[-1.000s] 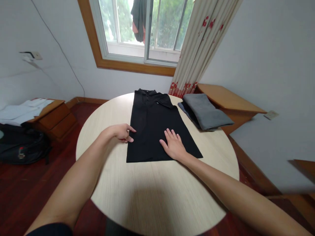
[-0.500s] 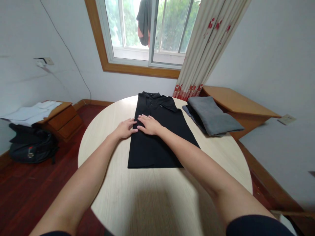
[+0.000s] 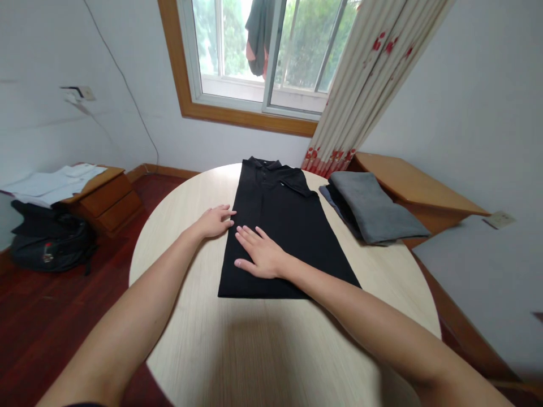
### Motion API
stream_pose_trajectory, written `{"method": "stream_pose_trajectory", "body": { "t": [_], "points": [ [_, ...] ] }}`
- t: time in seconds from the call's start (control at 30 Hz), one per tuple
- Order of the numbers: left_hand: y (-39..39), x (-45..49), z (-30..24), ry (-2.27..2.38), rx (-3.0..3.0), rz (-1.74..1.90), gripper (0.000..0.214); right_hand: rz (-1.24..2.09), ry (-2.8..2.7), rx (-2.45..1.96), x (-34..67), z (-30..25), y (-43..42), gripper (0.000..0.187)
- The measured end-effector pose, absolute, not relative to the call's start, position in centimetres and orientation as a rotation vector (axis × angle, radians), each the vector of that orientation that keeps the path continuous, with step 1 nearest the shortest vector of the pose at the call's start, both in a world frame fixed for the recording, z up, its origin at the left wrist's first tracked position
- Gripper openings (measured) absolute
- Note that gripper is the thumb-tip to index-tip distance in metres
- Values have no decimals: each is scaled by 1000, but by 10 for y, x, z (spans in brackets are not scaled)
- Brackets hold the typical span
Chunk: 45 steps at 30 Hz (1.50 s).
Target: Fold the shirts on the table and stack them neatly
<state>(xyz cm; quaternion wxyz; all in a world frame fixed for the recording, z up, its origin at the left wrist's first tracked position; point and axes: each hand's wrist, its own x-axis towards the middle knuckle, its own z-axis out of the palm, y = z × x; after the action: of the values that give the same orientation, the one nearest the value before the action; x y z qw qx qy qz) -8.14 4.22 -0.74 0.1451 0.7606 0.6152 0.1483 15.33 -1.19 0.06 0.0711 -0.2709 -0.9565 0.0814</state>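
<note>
On a round, pale wood-grain table point(image 3: 190, 339) lies a black polo shirt point(image 3: 292, 220), tabletop stretching nearward from its hem. The half-curled left hand point(image 3: 215, 220) touches the shirt's left edge, any pinch unclear; the flat right hand point(image 3: 262, 255), fingers extended, grips nothing. Folded grey cloth point(image 3: 377, 209) sits just right.
</note>
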Motion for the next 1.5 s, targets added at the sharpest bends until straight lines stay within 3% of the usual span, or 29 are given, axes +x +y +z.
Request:
{"method": "stream_pose_trajectory", "body": {
  "t": [0.37, 0.53, 0.63, 0.77, 1.07, 1.17, 1.3, 1.4, 1.5],
  "points": [
    [39, -80, -9, 1782, 2227, 553, 54, 728, -2793, -741, 186, 13, -90, 55],
    [25, -62, -1, 1616, 2411, 614, 73, 350, -2296, -1497, 252, 13, -55, 47],
    [16, -43, 4, 1469, 2493, 513, 83, 87, -2106, -1976, 297, 16, -38, 52],
    [10, -26, 6, 1305, 2536, 368, 86, 76, -2013, -2202, 334, 20, -34, 57],
    [9, -28, 5, 1246, 2505, 361, 81, 905, -1472, -2039, 337, 33, -23, 29],
    [10, -29, 4, 1236, 2504, 365, 81, 1183, -1254, -1885, 336, 40, -21, 31],
    [11, -29, 4, 1230, 2502, 360, 79, 983, -1294, -1725, 325, 38, -24, 43],
    [11, -29, 3, 1230, 2503, 366, 75, 835, -1619, -1507, 301, 27, -33, 35],
    [11, -30, 3, 1232, 2511, 398, 70, 893, -1955, -1324, 271, 15, -45, 29]
  ]
}}
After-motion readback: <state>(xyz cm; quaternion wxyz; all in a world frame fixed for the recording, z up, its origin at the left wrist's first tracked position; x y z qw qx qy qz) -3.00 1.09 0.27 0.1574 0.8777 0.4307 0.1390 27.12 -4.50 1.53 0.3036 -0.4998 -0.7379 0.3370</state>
